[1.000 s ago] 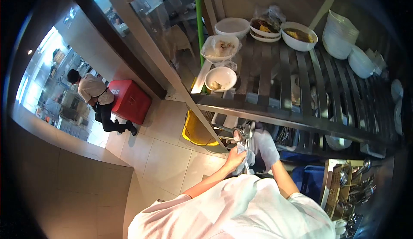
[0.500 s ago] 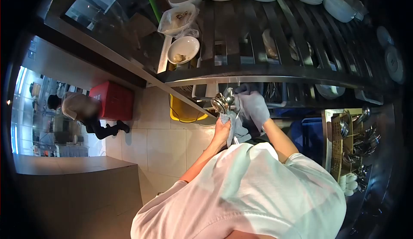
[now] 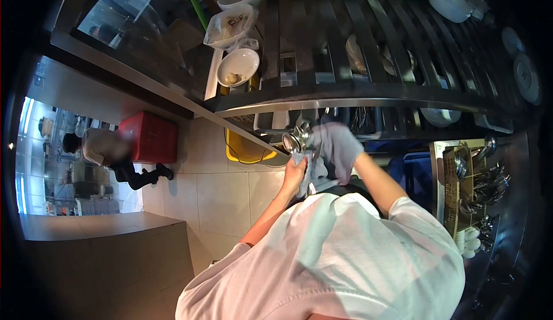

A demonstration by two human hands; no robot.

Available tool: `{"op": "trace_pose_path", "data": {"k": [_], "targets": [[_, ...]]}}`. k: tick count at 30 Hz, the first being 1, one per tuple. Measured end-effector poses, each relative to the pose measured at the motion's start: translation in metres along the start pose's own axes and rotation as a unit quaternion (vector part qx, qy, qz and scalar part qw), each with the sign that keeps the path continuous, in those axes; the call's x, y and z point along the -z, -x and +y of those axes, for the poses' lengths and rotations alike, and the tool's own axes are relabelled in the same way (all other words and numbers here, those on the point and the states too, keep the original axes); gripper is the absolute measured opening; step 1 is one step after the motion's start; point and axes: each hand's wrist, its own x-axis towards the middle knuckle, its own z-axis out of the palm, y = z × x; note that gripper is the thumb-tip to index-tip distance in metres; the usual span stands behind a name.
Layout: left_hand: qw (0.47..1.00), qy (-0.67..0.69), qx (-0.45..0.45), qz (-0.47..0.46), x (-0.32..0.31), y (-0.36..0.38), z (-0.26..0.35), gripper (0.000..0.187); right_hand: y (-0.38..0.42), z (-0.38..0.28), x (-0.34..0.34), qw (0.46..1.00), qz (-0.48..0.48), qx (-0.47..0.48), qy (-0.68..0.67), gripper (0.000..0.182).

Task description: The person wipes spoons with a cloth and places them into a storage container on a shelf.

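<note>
A bunch of metal spoons (image 3: 296, 140) stands bowls up in my left hand (image 3: 294, 173), which is closed round the handles with a grey cloth (image 3: 314, 173) about them. Right beside the spoon bowls is my right hand (image 3: 337, 144), covered in pale grey fabric, either a glove or part of the cloth. Motion smears it, and its fingers cannot be made out. The handle ends show faintly below the cloth, close to my shirt.
A slatted metal shelf (image 3: 345, 98) in front carries bowls and a white dish (image 3: 238, 67). A yellow bucket (image 3: 249, 147) stands on the floor. To the right is a cutlery basket (image 3: 452, 190) with many spoons. At left, a person (image 3: 106, 147) is beside a red box (image 3: 147, 137).
My right hand has shifted slightly down and right and is more blurred. My left hand still grips the spoons and cloth. The whole view has moved a little.
</note>
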Motion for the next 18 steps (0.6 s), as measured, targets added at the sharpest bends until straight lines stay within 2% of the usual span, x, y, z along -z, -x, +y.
{"op": "trace_pose_path", "data": {"k": [1, 2, 3, 4, 5, 6, 8, 9, 10, 11, 13, 14, 16, 17, 18], "targets": [[1.0, 0.001, -0.014, 0.013, 0.001, 0.001, 0.001, 0.017, -0.008, -0.008, 0.023, 0.892, -0.168, 0.047, 0.417, 0.041], [1.0, 0.0, -0.011, 0.014, 0.001, 0.003, 0.0, 0.017, -0.011, -0.019, 0.037, 0.591, -0.3, 0.084, 0.744, 0.049], [1.0, 0.019, -0.003, 0.017, 0.003, 0.005, 0.0, 0.014, -0.013, -0.077, 0.014, 0.593, -0.29, -0.016, 0.751, 0.047], [0.999, 0.038, 0.002, 0.018, 0.006, 0.004, 0.003, 0.012, -0.008, -0.12, -0.011, 0.659, -0.193, -0.114, 0.718, 0.047], [1.0, 0.028, -0.007, 0.007, 0.012, -0.001, -0.003, 0.013, -0.001, -0.152, -0.039, 0.721, -0.04, -0.212, 0.659, 0.047], [1.0, 0.027, -0.006, 0.005, 0.011, 0.0, 0.003, 0.013, 0.004, -0.168, -0.064, 0.761, 0.089, -0.268, 0.584, 0.048], [0.999, 0.042, 0.018, -0.01, 0.0, 0.009, 0.021, 0.014, 0.01, -0.175, -0.081, 0.795, 0.037, -0.273, 0.54, 0.026], [0.998, 0.045, 0.029, -0.032, -0.001, 0.011, 0.025, 0.015, 0.003, -0.107, -0.067, 0.828, 0.061, -0.092, 0.55, 0.021], [0.998, 0.044, 0.032, -0.032, -0.002, 0.012, 0.022, 0.015, -0.004, -0.041, -0.054, 0.832, 0.083, 0.093, 0.54, 0.017], [0.998, 0.045, 0.027, -0.022, -0.002, 0.01, 0.017, 0.014, -0.005, -0.052, -0.059, 0.833, 0.085, 0.093, 0.539, 0.017], [0.999, 0.04, -0.002, -0.003, 0.007, 0.0, 0.0, 0.014, -0.011, -0.105, -0.073, 0.75, 0.095, -0.048, 0.653, 0.011], [0.999, 0.038, -0.003, -0.005, 0.003, 0.006, 0.01, 0.014, -0.012, -0.12, -0.073, 0.75, 0.098, -0.048, 0.653, 0.011], [0.995, 0.099, 0.023, -0.006, -0.013, 0.025, 0.04, 0.013, -0.013, -0.143, -0.069, 0.642, 0.058, -0.034, 0.764, 0.006], [0.995, 0.099, 0.022, -0.008, -0.011, 0.02, 0.032, 0.013, -0.012, -0.147, -0.069, 0.641, 0.058, -0.035, 0.765, 0.006], [0.997, 0.08, 0.005, -0.008, -0.007, 0.012, 0.021, 0.014, -0.011, -0.15, -0.069, 0.651, 0.103, -0.077, 0.748, 0.005]]}}
